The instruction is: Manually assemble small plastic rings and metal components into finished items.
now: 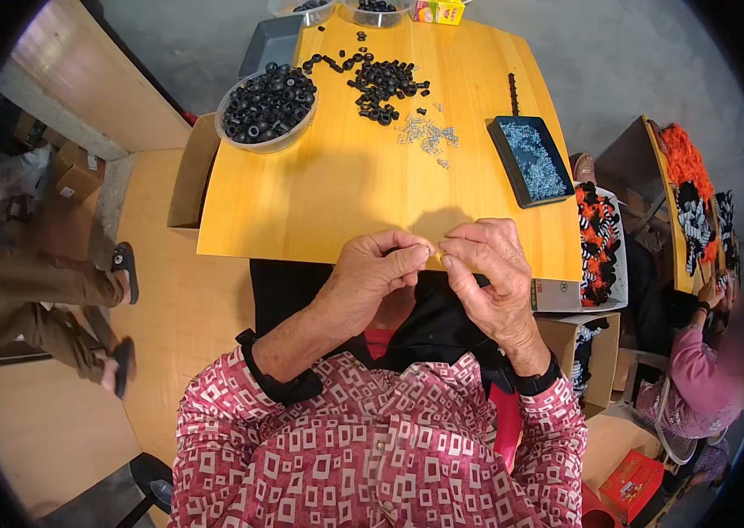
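My left hand is closed in a pinch just over the table's near edge. Right beside it, fingertip to fingertip, my right hand pinches with thumb and forefinger. Whatever sits between the fingers is too small to make out. Beyond the hands on the yellow table lies a small scatter of clear, shiny little pieces. Behind these is a loose pile of black bead-like parts. A round clear tub heaped with black ring-shaped parts stands at the left. Toward the right, a black tray holds small pale-blue pieces.
Two more tubs and a grey tray are at the far edge. At the right, a white box holds orange, black and striped items. A person in pink works at another table there. Another person's legs show at left.
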The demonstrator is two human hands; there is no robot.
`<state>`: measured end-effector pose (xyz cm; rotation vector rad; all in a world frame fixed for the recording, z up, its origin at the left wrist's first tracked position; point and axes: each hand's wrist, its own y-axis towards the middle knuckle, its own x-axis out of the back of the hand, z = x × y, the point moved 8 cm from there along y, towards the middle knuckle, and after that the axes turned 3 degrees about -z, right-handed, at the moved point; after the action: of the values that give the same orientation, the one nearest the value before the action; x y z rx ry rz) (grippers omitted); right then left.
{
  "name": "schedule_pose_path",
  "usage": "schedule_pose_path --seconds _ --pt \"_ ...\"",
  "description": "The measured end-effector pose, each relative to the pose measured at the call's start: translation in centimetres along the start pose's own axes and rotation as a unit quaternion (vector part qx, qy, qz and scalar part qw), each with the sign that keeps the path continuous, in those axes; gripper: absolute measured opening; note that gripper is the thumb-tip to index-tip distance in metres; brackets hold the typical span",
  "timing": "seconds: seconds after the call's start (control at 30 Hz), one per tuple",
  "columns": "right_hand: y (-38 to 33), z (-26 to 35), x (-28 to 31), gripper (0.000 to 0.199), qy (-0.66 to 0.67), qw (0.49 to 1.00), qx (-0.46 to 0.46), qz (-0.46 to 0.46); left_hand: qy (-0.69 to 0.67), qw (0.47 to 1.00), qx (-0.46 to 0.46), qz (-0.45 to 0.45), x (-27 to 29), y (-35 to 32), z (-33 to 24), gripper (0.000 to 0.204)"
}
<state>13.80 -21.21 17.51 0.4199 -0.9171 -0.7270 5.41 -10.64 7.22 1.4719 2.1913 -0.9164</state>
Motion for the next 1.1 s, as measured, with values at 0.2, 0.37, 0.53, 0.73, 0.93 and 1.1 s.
schedule_pose_path --seconds 0.2,0.37,0.53,0.73,0.93,1.1 --pt "-0.4 -0.3 -0.5 0.016 0.012 0.999 -0.039 0.027 0.023 0.998 -0.029 -0.047 0.3 -0.2 -0.6 0.013" --pt "-0.2 -0.1 -0.2 0.016 0.006 1.0 -0.016 0.003 0.041 0.998 -0.045 -0.028 0.2 -0.1 -0.9 0.015" --pt "-0.4 -0.3 -0.1 0.016 0.007 1.0 -0.016 0.0 -0.036 0.999 0.016 -0.031 0.0 0.2 -0.4 0.016" --pt "-0.4 -0.3 0.1 0.016 0.01 1.0 -0.023 -0.001 -0.022 0.999 -0.006 -0.031 0.0 0.2 -0.3 0.017" --pt "-0.2 0.0 0.3 0.019 0.009 1.0 -0.027 -0.012 -0.051 0.998 0.037 -0.021 -0.1 0.3 0.5 0.017" --pt "-0.3 -0.1 -0.2 0.021 0.008 0.999 -0.033 0.011 -0.05 0.997 0.055 -0.001 -0.2 0.2 1.2 0.017"
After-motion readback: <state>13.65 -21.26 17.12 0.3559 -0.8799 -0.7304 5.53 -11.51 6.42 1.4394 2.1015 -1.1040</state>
